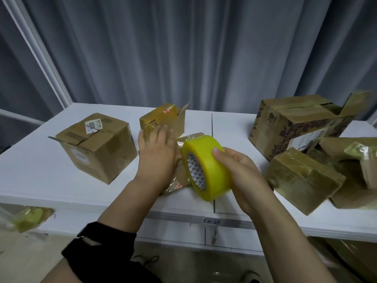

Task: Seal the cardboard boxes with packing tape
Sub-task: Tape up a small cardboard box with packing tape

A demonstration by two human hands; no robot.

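Right grip (242, 176): clasped round the tape roll (206, 168), with the thumb across the yellow outer face and the fingers behind it.
Tape roll: wide and yellow, held on edge just above the near middle of the surface (40, 170). Its printed core is turned toward the left.
Left grip (157, 154): released, palm down, fingers straight and slightly spread, pressing flat on the small box (180, 176).
Small box: low and glossy with tape, lying mid-surface. Most of it is hidden under the left grip and behind the roll (whether a strip runs from roll to box cannot be told).
Labelled box (95, 146): a plain brown cube at the left, well apart from the grips, with a white sticker on its top and the top seam slightly lifted.
Rear box (163, 119): stands just beyond the left fingertips, with one flap raised at its right end.
Printed box (295, 123): large and leaf-patterned, far right, with a flap standing up at its back corner.
Taped box (302, 178): shiny with tape and tilted, near the right grip. It leans among further boxes at the right edge.
Sleeve (102, 240): black, on the left forearm.
Crumpled tape (26, 217): a blurred yellowish wad at the near left edge of the surface.
Curtain (183, 48): grey and pleated, hanging behind the surface.
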